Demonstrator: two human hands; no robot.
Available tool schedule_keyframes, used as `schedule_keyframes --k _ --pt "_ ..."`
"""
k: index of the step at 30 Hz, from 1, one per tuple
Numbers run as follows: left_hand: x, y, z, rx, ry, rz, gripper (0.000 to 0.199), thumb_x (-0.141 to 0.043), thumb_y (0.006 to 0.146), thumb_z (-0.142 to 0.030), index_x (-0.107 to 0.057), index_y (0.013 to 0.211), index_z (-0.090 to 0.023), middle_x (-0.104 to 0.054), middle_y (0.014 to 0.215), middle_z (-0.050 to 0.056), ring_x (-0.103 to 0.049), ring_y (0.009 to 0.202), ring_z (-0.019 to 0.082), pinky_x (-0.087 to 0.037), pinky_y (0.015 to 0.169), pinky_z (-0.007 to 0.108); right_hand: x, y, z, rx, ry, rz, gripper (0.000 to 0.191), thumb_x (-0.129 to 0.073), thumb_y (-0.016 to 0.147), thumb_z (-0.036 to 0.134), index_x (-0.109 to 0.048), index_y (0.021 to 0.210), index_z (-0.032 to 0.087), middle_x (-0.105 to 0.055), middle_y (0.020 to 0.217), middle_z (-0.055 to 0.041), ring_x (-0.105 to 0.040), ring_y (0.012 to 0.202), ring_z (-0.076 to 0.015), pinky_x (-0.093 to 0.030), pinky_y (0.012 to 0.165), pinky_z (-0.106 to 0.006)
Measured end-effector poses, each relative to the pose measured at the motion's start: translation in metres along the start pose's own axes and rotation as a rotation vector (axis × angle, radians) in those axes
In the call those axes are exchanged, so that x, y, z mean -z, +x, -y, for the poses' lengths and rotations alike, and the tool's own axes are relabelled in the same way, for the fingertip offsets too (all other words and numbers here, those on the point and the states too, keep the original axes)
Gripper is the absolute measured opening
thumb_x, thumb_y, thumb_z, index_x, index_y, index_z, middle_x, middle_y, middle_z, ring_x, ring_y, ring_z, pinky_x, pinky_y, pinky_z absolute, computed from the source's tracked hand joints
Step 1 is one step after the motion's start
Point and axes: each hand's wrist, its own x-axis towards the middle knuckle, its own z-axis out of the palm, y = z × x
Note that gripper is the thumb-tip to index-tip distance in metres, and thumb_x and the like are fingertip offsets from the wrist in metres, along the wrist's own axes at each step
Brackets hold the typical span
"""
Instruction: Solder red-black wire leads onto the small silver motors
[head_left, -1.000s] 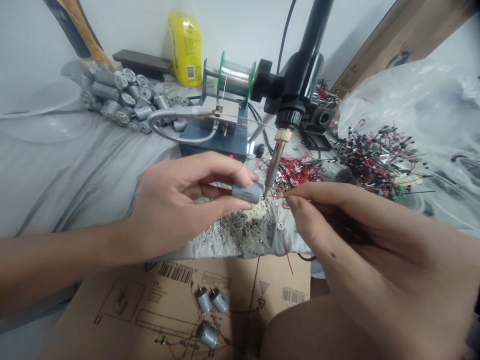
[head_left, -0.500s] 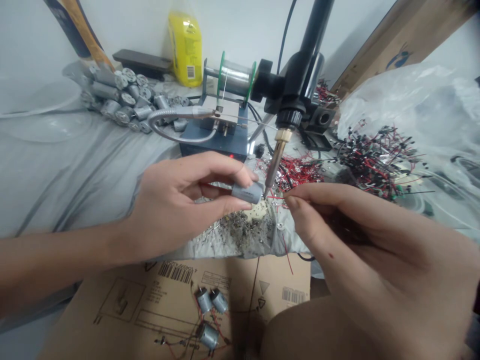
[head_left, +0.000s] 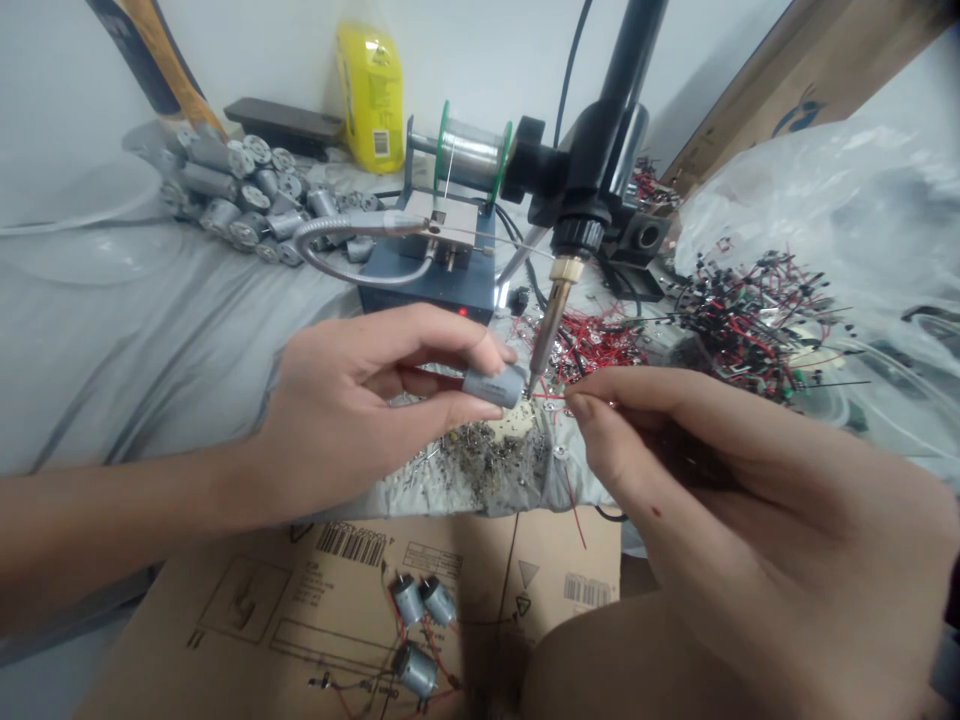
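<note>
Between the thumb and fingers of my left hand (head_left: 375,385) is a small grey cylindrical motor (head_left: 493,386), lying on its side with one end turned right. The tip of a soldering iron (head_left: 551,325), clamped on a black stand, comes down at that end of the motor; whether it touches is too small to tell. My right hand (head_left: 720,470) pinches a thin red wire (head_left: 551,396), whose free end reaches left to the iron's tip. The motor's terminals are turned out of sight.
A solder spool (head_left: 472,155) sits on a blue feeder box (head_left: 427,280) behind my hands. Several motors (head_left: 247,190) are heaped at the back left. Red wires (head_left: 600,340) and black-leaded parts (head_left: 757,320) lie right. Below, wired motors (head_left: 415,668) rest on a cardboard box (head_left: 247,640).
Very little differs. Both hands keep their grip at the iron's tip, and my right hand has shifted slightly left.
</note>
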Motion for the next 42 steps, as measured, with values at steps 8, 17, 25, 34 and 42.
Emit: schedule_keyframes --k 8,17,25,34,42 --pt "0.0 -0.0012 0.0015 -0.006 0.024 -0.015 0.022 -0.095 0.088 -0.02 -0.085 0.103 -0.033 -0.085 0.111 -0.006 -0.084 0.105 0.022 -0.077 0.093 0.029 -0.0007 -0.002 0.001 0.012 0.01 0.026 0.013 -0.075 0.098 0.019 -0.077 0.091 0.029 -0.08 0.076 0.006 -0.069 0.059 -0.0121 -0.056 0.061 -0.025" --pt "-0.0022 0.0003 0.0017 -0.003 0.019 -0.043 0.017 -0.097 0.085 -0.025 -0.086 0.097 -0.031 -0.087 0.109 0.0 -0.085 0.099 0.027 -0.079 0.09 0.037 -0.0035 -0.0003 0.0006 0.05 0.045 0.006 0.012 -0.073 0.099 0.02 -0.078 0.091 0.026 -0.081 0.075 0.0039 -0.07 0.058 -0.0134 -0.058 0.06 -0.025" --pt "-0.002 0.0017 0.0054 0.003 -0.105 0.005 0.018 -0.093 0.087 -0.016 -0.085 0.098 -0.028 -0.087 0.11 0.001 -0.085 0.097 0.026 -0.078 0.093 0.037 -0.0015 0.0031 -0.0013 0.063 0.038 0.072 0.017 -0.068 0.101 0.023 -0.08 0.089 0.023 -0.079 0.072 0.0022 -0.068 0.053 -0.0127 -0.059 0.057 -0.023" --pt "-0.0008 0.0027 0.0077 -0.065 -0.108 0.029 0.018 -0.092 0.089 -0.015 -0.085 0.1 -0.028 -0.087 0.108 0.001 -0.086 0.095 0.023 -0.077 0.089 0.031 -0.0015 0.0018 -0.0017 0.077 0.012 0.059 0.015 -0.069 0.101 0.024 -0.081 0.091 0.024 -0.08 0.075 0.0011 -0.071 0.057 -0.0139 -0.057 0.055 -0.024" --pt "-0.0004 0.0019 0.0073 -0.032 -0.138 0.043 0.017 -0.092 0.091 -0.015 -0.086 0.1 -0.028 -0.087 0.111 -0.002 -0.085 0.101 0.019 -0.073 0.094 0.022 0.0012 0.0005 -0.0017 0.074 -0.013 0.089 0.015 -0.069 0.103 0.02 -0.079 0.094 0.024 -0.08 0.077 0.0047 -0.07 0.06 -0.0104 -0.056 0.059 -0.019"
